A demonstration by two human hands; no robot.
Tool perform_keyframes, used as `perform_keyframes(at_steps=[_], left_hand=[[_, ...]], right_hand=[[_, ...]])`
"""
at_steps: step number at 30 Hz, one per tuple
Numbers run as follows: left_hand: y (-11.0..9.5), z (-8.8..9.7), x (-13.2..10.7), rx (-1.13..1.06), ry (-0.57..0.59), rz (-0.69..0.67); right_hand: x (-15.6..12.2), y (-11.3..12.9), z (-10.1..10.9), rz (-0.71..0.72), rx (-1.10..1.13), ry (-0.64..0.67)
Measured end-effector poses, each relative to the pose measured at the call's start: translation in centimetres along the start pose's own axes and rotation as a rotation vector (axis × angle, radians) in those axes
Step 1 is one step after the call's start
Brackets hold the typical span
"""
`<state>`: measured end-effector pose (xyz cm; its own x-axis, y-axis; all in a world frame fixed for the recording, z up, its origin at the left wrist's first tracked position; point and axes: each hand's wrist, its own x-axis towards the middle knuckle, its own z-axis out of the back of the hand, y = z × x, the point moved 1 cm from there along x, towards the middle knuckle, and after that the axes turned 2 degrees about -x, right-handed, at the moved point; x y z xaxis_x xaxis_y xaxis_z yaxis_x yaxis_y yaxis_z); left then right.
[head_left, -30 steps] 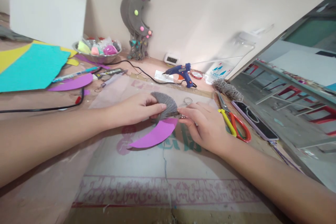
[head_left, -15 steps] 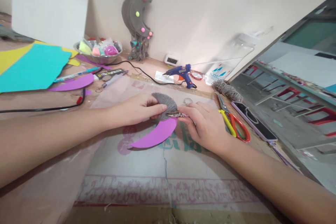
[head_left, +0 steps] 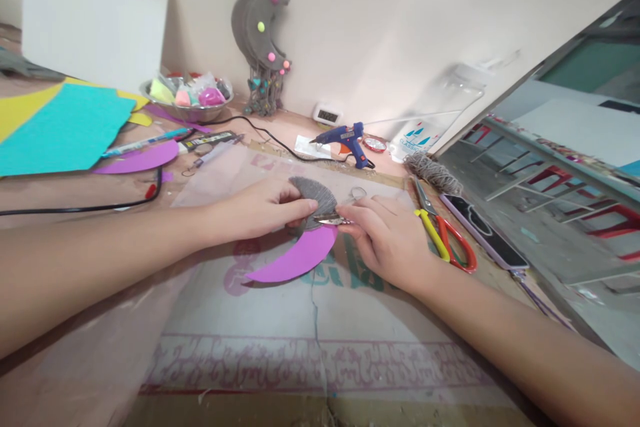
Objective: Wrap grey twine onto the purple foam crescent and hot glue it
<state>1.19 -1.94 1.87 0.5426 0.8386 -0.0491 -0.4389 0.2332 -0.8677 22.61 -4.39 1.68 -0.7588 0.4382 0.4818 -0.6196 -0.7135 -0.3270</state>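
My left hand (head_left: 275, 207) is closed, thumb on top, on a purple crescent (head_left: 295, 255) of thin sheet. Grey yarn (head_left: 316, 195) is wound in close turns round its upper part; the lower part is bare and tapers to a point at the left. Between the thumb and fingers of my right hand (head_left: 385, 233) is a small metal tool with a pointed tip (head_left: 330, 221). That tip lies at the edge of the wound yarn, just above the bare purple. A thin metal ring (head_left: 358, 193) shows behind my right fingers.
Red-and-yellow-handled scissors (head_left: 443, 233), a phone (head_left: 483, 230) and a yarn bundle (head_left: 434, 172) lie at the right. Behind are a blue glue gun (head_left: 347, 140) and a metal bowl (head_left: 187, 110). Turquoise sheet (head_left: 65, 130) lies left; a grey moon ornament (head_left: 257, 30) stands by the wall.
The metal tool's pointed tip shows more clearly now, over the yarn's edge. My right fingers have shifted slightly. My left hand and the crescent are almost unmoved.
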Motion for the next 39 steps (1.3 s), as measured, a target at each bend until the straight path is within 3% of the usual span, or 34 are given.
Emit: perform_keyframes(at_steps=[19, 26, 31, 35, 39], left_hand=[[0.2, 0.0, 0.2, 0.012, -0.004, -0.028], [0.9, 0.0, 0.5, 0.021, -0.007, -0.057], [0.4, 0.2, 0.4, -0.061, -0.012, -0.012], [-0.1, 0.3, 0.3, -0.102, -0.024, 0.036], [0.2, 0.3, 0.4, -0.049, -0.033, -0.018]], right_hand=[[-0.2, -0.1, -0.2, 0.001, 0.019, -0.007], [-0.2, 0.2, 0.3, -0.106, 0.176, -0.101], [-0.3, 0.4, 0.2, -0.080, 0.252, -0.028], [-0.1, 0.4, -0.3, -0.366, 0.496, 0.116], [0.4, 0.9, -0.6, -0.675, 0.804, 0.226]])
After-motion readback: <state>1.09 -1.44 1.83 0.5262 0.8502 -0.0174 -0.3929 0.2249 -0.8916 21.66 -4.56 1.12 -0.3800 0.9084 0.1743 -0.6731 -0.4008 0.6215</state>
